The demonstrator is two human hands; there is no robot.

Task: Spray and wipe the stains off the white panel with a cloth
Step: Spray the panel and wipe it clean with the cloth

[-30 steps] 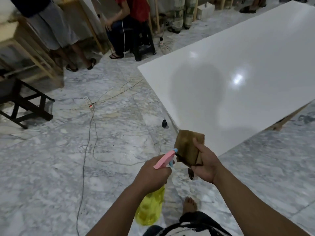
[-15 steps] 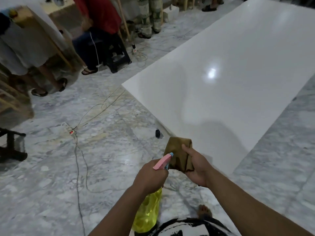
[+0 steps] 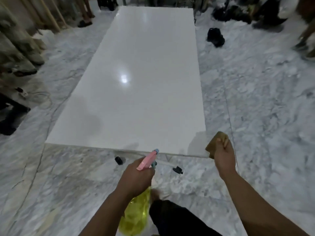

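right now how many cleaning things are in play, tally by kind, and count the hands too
spray bottle: 1, yellow with a pink head, gripped by the left hand
cloth: 1, brown, gripped by the right hand
white panel: 1
hands: 2
total: 5

no readable text, labels or numbers on any surface, frame blurred throughout
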